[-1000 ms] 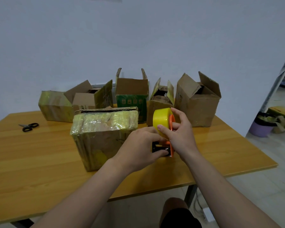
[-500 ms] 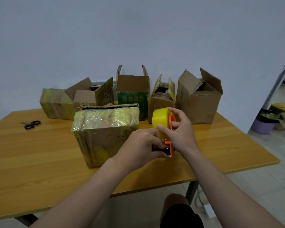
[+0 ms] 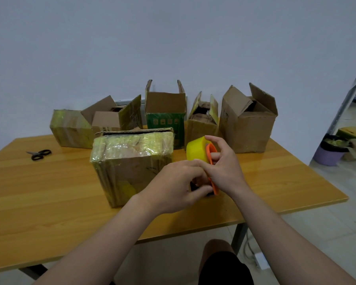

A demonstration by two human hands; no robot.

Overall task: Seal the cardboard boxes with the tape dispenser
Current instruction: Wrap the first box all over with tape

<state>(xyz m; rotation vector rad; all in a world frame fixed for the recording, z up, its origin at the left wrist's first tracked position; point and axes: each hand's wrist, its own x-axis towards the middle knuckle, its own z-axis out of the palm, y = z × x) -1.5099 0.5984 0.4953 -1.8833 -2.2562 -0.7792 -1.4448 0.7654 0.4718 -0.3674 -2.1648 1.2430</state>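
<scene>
Tape dispenser point(image 3: 196, 150), an orange frame carrying a yellow roll, is held in both hands over the middle of the tabletop point(image 3: 49, 192), nearer its front edge. The left grip point(image 3: 167, 186) curls round the dispenser's dark lower end. The right grip point(image 3: 224, 169) curls round the orange frame, forefinger stretched over the top of the roll. Whether the dispenser touches the wood I cannot tell. Just to its left stands the front box point(image 3: 132, 161), its flaps closed and its top and sides wrapped in yellowish tape. Along the far edge stand four open boxes point(image 3: 165, 120) with flaps up, and at the left end of that row a taped box point(image 3: 70, 128). Scissors point(image 3: 38, 154) lie near the far left corner.
</scene>
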